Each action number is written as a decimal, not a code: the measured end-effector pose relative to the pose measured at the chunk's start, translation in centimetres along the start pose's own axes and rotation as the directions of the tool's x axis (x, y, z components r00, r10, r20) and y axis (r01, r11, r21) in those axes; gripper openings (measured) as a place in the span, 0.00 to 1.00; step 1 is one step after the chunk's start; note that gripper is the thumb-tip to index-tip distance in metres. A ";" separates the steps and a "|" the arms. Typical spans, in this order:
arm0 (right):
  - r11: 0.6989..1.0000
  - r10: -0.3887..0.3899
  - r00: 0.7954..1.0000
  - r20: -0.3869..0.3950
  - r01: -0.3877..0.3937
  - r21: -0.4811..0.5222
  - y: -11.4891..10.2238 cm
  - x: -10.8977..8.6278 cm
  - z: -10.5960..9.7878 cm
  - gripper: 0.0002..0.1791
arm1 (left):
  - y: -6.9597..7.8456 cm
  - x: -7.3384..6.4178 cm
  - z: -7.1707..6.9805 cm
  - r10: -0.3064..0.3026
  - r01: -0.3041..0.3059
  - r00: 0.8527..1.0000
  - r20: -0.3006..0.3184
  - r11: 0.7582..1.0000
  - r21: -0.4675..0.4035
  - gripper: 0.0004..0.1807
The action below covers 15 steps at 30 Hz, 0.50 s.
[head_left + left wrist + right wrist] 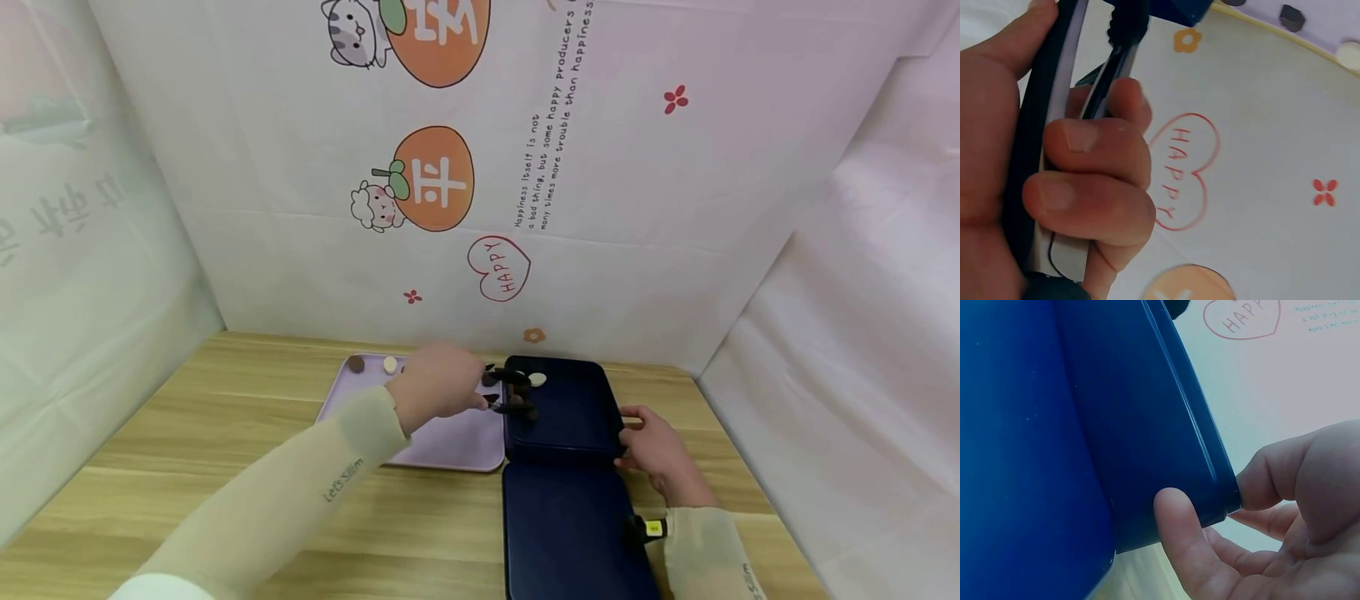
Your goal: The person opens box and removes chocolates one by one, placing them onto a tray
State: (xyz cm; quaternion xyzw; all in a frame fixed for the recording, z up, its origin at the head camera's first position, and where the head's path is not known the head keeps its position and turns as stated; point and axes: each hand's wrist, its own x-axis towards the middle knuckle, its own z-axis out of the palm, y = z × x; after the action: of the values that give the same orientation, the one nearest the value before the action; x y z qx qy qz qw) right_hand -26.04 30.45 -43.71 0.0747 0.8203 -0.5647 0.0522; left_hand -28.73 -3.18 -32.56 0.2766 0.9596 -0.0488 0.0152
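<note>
My left hand (442, 382) grips a pair of tongs (1063, 125) with black ends, its fingers curled round the handles in the left wrist view. The black tong ends (513, 377) reach over the left side of an opened dark blue box (573, 417). Brown pieces (532, 413) show around the tips; whether the tongs pinch one I cannot tell. A white oval piece (537, 379) lies inside the box near its back. At the box's right side, my right hand (654, 446) holds the wall, with one digit (1179, 531) against the outside and others at the rim.
Left of the box, touching or close to its edge, is a lilac tray (457, 442) bearing a brown round piece (356, 363), a cream piece (390, 364) and others partly behind my hand. The box's lid (570, 525) lies folded toward me. A printed white cloth (600, 208) rises behind the wooden table (420, 525).
</note>
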 end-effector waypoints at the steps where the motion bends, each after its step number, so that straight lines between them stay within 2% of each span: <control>1: 1.000 0.000 1.000 -0.002 0.000 0.000 0.0 0.0 0.0 0.29 | 0.4 0.2 0.0 0.002 -0.002 1.000 0.017 1.000 0.015 0.19; 4: 1.000 -0.001 1.000 -0.006 0.001 -0.002 -0.1 0.0 0.0 0.29 | 1.5 1.0 0.1 0.005 -0.007 0.999 0.032 0.999 0.042 0.19; 8: 1.000 0.004 1.000 -0.007 -0.004 -0.002 -0.2 -0.1 0.0 0.29 | 2.7 2.0 0.4 0.017 -0.019 1.000 0.021 0.996 0.090 0.18; 15: 1.000 0.007 1.000 -0.006 -0.007 0.002 -0.1 0.0 -0.1 0.29 | 4.5 2.9 0.0 0.022 -0.025 1.000 0.014 0.976 0.217 0.15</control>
State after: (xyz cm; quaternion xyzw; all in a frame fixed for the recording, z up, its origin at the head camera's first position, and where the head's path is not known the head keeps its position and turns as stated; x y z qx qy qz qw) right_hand -26.09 30.52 -43.59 0.0790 0.8197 -0.5650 0.0516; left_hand -28.77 2.19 -33.08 0.2878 0.9450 -0.1551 -0.0089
